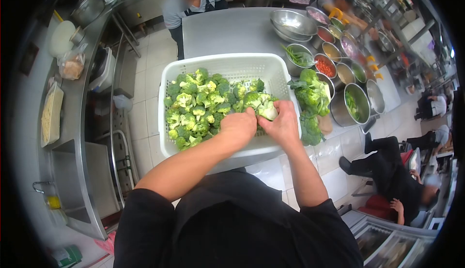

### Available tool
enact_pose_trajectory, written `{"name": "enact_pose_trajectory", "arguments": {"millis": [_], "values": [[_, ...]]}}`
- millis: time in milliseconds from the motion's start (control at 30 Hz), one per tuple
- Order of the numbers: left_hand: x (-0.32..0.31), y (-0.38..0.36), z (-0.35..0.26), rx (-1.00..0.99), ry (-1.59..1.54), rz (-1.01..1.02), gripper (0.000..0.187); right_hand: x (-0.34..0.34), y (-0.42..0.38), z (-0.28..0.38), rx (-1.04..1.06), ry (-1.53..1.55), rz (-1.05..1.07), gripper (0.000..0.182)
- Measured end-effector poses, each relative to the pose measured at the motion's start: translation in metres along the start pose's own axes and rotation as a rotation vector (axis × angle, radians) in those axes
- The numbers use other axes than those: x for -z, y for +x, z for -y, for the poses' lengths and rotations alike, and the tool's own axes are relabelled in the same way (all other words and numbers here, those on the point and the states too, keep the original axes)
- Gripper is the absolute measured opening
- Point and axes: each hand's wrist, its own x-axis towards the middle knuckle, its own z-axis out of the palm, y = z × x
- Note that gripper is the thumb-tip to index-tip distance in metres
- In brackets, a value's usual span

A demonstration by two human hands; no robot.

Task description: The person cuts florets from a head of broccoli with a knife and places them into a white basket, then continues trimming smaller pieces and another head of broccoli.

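Over the right part of a white perforated plastic basket (232,61), both my hands grip one broccoli head (265,110), its pale cut stem side facing up between them. My left hand (240,128) is closed at its left edge, fingers bent in; whether a small knife sits in that fist is hidden. My right hand (283,125) clasps the broccoli from the right with thumb and fingers. Many loose broccoli florets (193,104) fill the left and middle of the basket. Larger uncut broccoli heads (312,98) lie just outside the basket's right wall.
The basket stands on a steel table (223,30). Metal pots (349,106) and bowls of cut vegetables line its right side. A person (193,4) stands across the table, another sits at right (397,171). A steel sink (82,178) is at left.
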Motion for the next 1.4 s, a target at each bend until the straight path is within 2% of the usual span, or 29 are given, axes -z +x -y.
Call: {"name": "enact_pose_trajectory", "arguments": {"millis": [133, 200, 233, 300, 333, 400, 433, 533, 567, 733, 867, 1067, 1267, 1400], "values": [[0.015, 0.006, 0.014, -0.080, 0.001, 0.069, 0.026, 0.006, 0.001, 0.003, 0.040, -0.013, 0.036, 0.055], [0.044, 0.010, 0.038, -0.113, 0.001, 0.143, 0.028, 0.014, 0.000, -0.002, 0.207, 0.032, 0.015, 0.053], [0.052, 0.012, 0.052, -0.072, -0.021, 0.073, 0.028, 0.016, -0.001, -0.004, 0.285, 0.057, 0.002, 0.053], [0.055, 0.009, 0.073, 0.013, -0.076, -0.054, 0.028, 0.021, -0.008, -0.001, 0.404, -0.257, -0.004, 0.055], [0.063, 0.002, 0.066, 0.042, -0.134, -0.033, 0.029, 0.023, -0.009, 0.000, 0.463, -0.417, -0.009, 0.057], [0.073, -0.018, 0.053, 0.098, -0.250, 0.014, 0.032, 0.020, -0.016, -0.001, 0.306, -0.248, 0.163, 0.059], [0.056, -0.018, 0.058, -0.009, -0.221, -0.062, 0.028, 0.020, -0.019, 0.001, 0.226, -0.165, 0.248, 0.060], [0.029, -0.026, 0.052, -0.094, -0.190, -0.037, 0.025, 0.033, -0.028, 0.024, 0.075, -0.007, 0.284, 0.056], [0.014, -0.025, 0.055, -0.177, -0.122, -0.088, 0.023, 0.029, -0.028, 0.022, 0.111, -0.027, 0.231, 0.056], [0.021, -0.041, 0.041, -0.199, -0.041, 0.014, 0.022, 0.016, -0.031, 0.008, 0.253, -0.075, 0.027, 0.054], [0.017, -0.042, 0.038, -0.201, -0.002, 0.057, 0.021, 0.010, -0.032, 0.001, 0.169, -0.022, 0.016, 0.056], [0.002, -0.038, 0.036, -0.236, -0.028, -0.042, 0.017, 0.011, -0.033, 0.006, 0.071, -0.035, 0.050, 0.058], [-0.006, -0.020, 0.036, -0.231, -0.016, 0.018, 0.023, 0.012, -0.030, 0.004, 0.083, 0.008, 0.085, 0.058], [0.016, -0.017, 0.028, -0.142, 0.030, 0.139, 0.029, 0.016, -0.032, 0.017, -0.011, -0.017, 0.077, 0.058]]}}
